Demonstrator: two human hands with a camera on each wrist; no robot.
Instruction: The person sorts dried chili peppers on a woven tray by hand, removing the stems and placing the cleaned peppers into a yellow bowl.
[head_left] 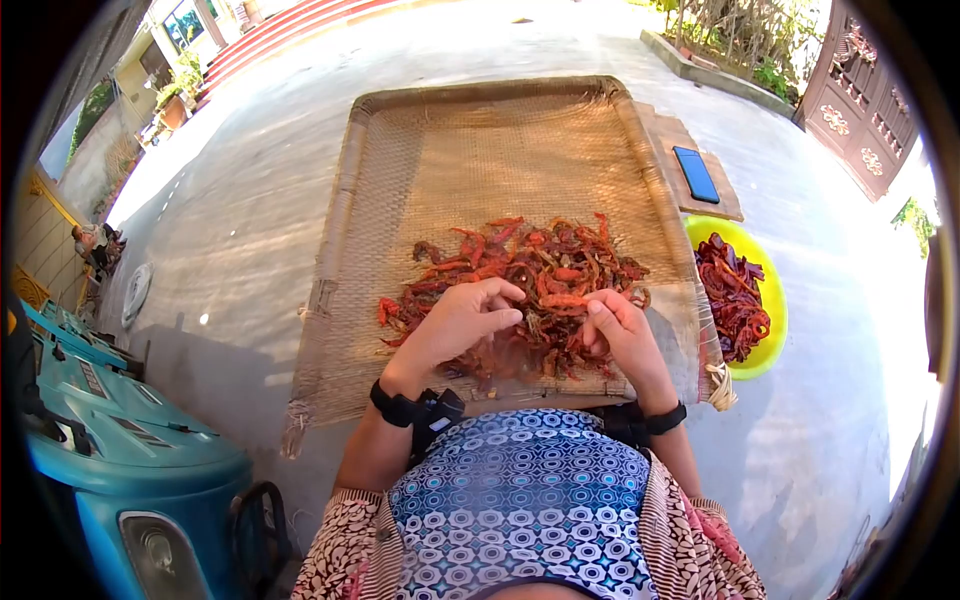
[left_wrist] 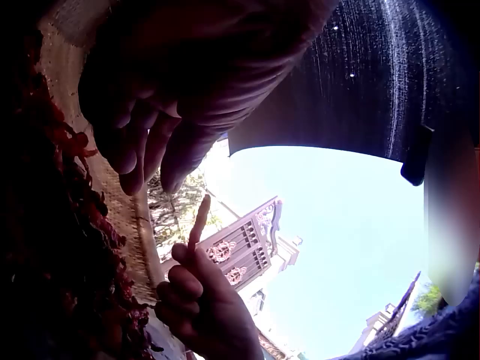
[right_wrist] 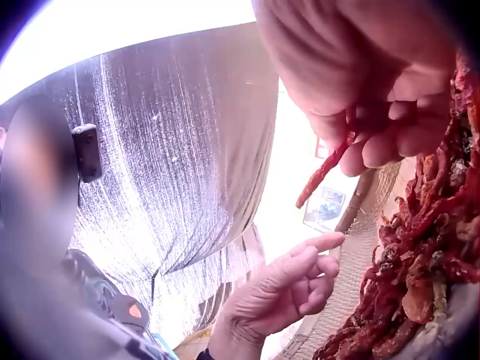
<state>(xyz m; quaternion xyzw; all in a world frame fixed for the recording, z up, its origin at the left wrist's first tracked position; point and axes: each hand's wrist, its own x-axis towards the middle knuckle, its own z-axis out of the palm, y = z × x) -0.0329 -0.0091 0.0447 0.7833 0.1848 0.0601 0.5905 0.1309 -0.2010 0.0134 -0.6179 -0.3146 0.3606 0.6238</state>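
I see a woven tray (head_left: 400, 150) lying flat on pale concrete, with a pile of dried red chillies (head_left: 520, 270) heaped on its near half. Both hands sit at the pile's 6 o'clock edge.

Left hand (head_left: 455, 325): at about 7 o'clock of the pile, knuckles up, fingers curled loosely inward with the tips resting on the chillies. From the left wrist view the fingers hang bent and close together; I see nothing pinched between them. From the right wrist view the forefinger is stretched out, the rest half folded.

Right hand (head_left: 620, 330): at about 5 o'clock of the pile. Its fingers are curled, and thumb and forefinger pinch a single chilli (right_wrist: 322, 174); that chilli hangs tilted below the fingertips, clear of the pile. In the left wrist view the same chilli stands up out of the closed fingers.

At 3 o'clock of the tray, just beside its rim, a yellow bowl (head_left: 770, 300) holds darker chillies (head_left: 730, 295). At 1 o'clock, a dark blue phone (head_left: 696, 174) lies on a wooden board (head_left: 720, 205).
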